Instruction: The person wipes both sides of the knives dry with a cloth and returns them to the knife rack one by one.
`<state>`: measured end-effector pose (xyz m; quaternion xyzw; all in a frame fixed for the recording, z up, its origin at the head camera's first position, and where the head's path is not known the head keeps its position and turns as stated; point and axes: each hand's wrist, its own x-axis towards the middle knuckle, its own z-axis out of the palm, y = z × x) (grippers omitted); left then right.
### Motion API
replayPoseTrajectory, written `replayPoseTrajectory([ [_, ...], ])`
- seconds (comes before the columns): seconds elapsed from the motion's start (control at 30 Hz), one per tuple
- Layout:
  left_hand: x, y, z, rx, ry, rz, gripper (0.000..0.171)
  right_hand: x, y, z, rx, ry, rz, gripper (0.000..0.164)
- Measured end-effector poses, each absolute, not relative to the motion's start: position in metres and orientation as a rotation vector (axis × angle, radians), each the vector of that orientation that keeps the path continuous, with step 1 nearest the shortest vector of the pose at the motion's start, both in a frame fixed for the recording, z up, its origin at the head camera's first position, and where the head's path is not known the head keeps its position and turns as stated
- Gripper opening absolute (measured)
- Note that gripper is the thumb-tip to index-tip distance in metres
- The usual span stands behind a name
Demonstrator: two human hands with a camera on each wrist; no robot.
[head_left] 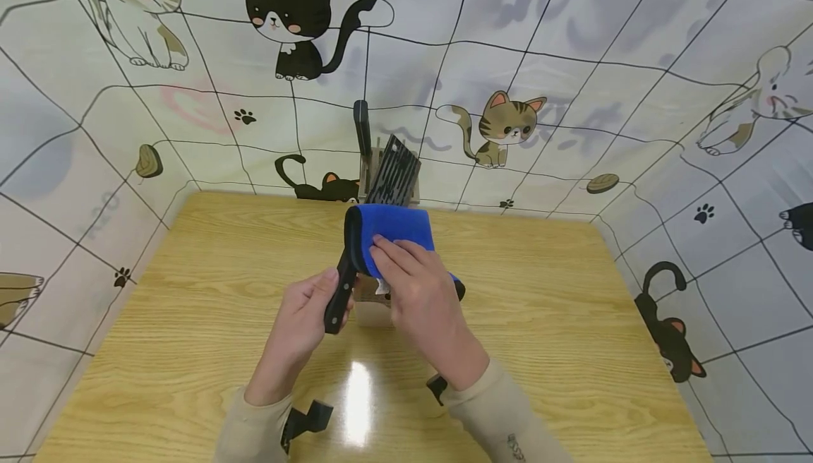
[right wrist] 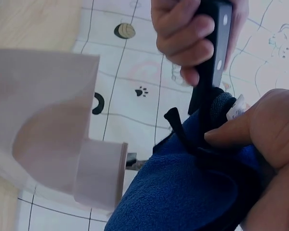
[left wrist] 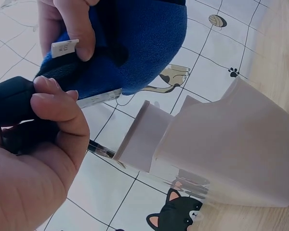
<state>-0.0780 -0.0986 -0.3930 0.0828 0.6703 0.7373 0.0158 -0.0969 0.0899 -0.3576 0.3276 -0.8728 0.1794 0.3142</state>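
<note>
My left hand (head_left: pixel 303 313) grips the black riveted handle (head_left: pixel 339 302) of a kitchen knife, held tilted up and away. Its broad dark-streaked blade (head_left: pixel 395 173) shows above a blue cloth (head_left: pixel 399 221) with black edging and a white tag. With fingers on top and thumb beneath, my right hand (head_left: pixel 424 301) holds the cloth folded over the blade. The cloth hides the middle of the blade; a strip of blade edge (left wrist: pixel 100 98) shows under it in the left wrist view. Behind the hands stands a pale knife holder (left wrist: pixel 231 149), partly covered in the head view.
Another black knife handle (head_left: pixel 362 128) sticks up from the holder at the back. The wooden table (head_left: pixel 540 322) meets a cat-patterned wall covering (head_left: pixel 419 61) behind and on both sides. Black camera mounts (head_left: pixel 311 419) sit at the wrists.
</note>
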Motion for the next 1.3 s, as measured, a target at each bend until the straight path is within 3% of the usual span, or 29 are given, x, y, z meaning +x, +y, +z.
replayPoseTrajectory([
  [1.3, -0.072, -0.106, -0.396, 0.539, 2.190, 2.162, 0.035, -0.188, 0.126, -0.350, 0.561, -2.376, 0.610, 0.038],
])
